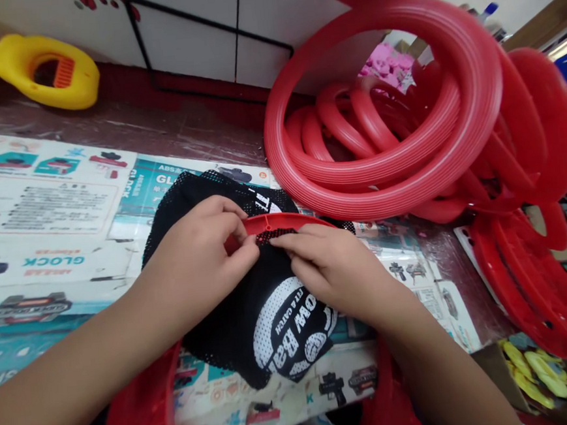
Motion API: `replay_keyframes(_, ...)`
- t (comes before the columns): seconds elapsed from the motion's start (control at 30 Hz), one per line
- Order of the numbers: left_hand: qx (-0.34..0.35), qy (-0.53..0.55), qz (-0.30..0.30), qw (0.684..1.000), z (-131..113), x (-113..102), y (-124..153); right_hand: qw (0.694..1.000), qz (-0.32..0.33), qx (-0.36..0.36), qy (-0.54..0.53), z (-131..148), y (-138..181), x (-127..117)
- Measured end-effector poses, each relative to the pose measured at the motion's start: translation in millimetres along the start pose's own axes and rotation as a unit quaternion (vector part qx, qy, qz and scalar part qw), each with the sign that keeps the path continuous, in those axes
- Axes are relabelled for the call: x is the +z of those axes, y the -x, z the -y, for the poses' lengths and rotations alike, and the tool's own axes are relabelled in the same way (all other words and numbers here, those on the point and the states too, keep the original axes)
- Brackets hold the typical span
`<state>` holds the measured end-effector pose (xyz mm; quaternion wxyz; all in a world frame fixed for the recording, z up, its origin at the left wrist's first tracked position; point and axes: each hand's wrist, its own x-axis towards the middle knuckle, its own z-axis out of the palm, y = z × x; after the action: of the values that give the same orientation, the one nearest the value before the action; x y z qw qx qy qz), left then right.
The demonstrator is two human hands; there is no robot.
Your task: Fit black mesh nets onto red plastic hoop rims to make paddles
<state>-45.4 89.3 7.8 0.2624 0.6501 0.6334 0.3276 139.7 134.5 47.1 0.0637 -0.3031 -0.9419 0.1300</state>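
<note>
A black mesh net with white lettering [219, 329] lies between and beneath the hands, across the far rim of an open red plastic ring [144, 400]. The left hand [208, 251] and right hand [334, 267], slightly apart, pinch its edge there. Far right, ribbed red plastic hoops [371, 199] are heaped on the dark red table [198, 124].

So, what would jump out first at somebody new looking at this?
Probably the heap of big red rings at the upper right, bright and bulky. Next, the black mesh with bold white lettering in the middle, where the left hand and right hand meet at the far rim of a red frame. The yellow plastic piece at the upper left also stands out.
</note>
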Motion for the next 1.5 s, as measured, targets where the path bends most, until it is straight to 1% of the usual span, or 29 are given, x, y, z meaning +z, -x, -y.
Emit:
replay_keyframes(0.07, 0.036, -0.008, -0.006, 0.999, 1.1, 0.4, 2.4, 0.995, -0.04, 0.033, -0.085, -1.8, 0.4, -3.9)
replay_keyframes(0.1, 0.056, -0.007, -0.011, 0.998, 1.6, 0.3, 3.6, 0.991, -0.058, 0.049, -0.107, -2.6, 0.8, -5.2)
replay_keyframes(0.17, 0.099, 0.0, -0.021, 0.995, 2.0, -0.5, 5.5, 0.987, -0.081, 0.073, -0.118, -4.2, 1.8, -6.1)
replay_keyframes(0.23, 0.143, 0.005, -0.022, 0.989, 2.1, -1.5, 6.6, 0.987, -0.08, 0.082, -0.114, -5.5, 2.9, -5.6)
replay_keyframes(0.3, 0.181, -0.001, -0.004, 0.984, 2.3, -1.8, 7.1, 0.989, -0.067, 0.091, -0.1, -6.5, 3.8, -5.0)
replay_keyframes(0.4, 0.209, -0.019, 0.009, 0.978, 4.4, -0.2, 7.3, 0.991, -0.042, 0.107, -0.074, -7.0, 4.6, -5.6)
replay_keyframes(0.5, 0.216, -0.033, -0.004, 0.976, 7.9, 2.7, 7.5, 0.991, -0.009, 0.113, -0.07, -6.6, 5.0, -7.0)
replay_keyframes(0.57, 0.219, -0.047, -0.001, 0.975, 10.0, 4.3, 8.2, 0.991, 0.007, 0.112, -0.073, -6.3, 5.2, -7.6)
replay_keyframes(0.7, 0.221, -0.063, 0.017, 0.973, 12.1, 5.7, 9.8, 0.992, 0.007, 0.1, -0.072, -6.4, 6.0, -7.6)
replay_keyframes(0.8, 0.224, -0.07, 0.019, 0.972, 13.0, 6.4, 10.4, 0.994, 0.006, 0.093, -0.058, -7.0, 6.2, -7.1)
replay_keyframes(1.0, 0.224, -0.088, 0.023, 0.97, 14.4, 8.3, 10.2, 0.995, 0.022, 0.09, -0.029, -7.2, 4.8, -5.4)
replay_keyframes(1.07, 0.229, -0.099, 0.023, 0.968, 14.5, 8.9, 9.5, 0.996, 0.034, 0.086, 0.01, -6.0, 5.1, -5.4)
replay_keyframes(1.17, 0.244, -0.123, 0.02, 0.962, 15.2, 9.8, 8.7, 0.992, 0.053, 0.051, 0.105, -3.8, 6.3, -5.9)
replay_keyframes(1.23, 0.247, -0.137, 0.011, 0.959, 16.5, 10.2, 9.2, 0.987, 0.059, 0.033, 0.145, -3.1, 6.7, -7.2)
replay_keyframes(1.27, 0.246, -0.143, 0.012, 0.959, 17.3, 9.9, 9.9, 0.987, 0.062, 0.031, 0.144, -3.0, 6.8, -8.4)
replay_keyframes(1.33, 0.239, -0.155, 0.021, 0.958, 18.7, 7.9, 11.9, 0.993, 0.066, 0.038, 0.094, -3.2, 7.2, -11.9)
replay_keyframes(1.43, 0.232, -0.182, 0.045, 0.955, 18.6, 0.7, 14.8, 0.997, 0.036, 0.066, -0.026, -2.6, 8.9, -18.8)
replay_keyframes(1.5, 0.231, -0.201, 0.048, 0.951, 16.7, -4.9, 15.4, 0.995, 0.017, 0.079, -0.065, -1.3, 10.6, -22.4)
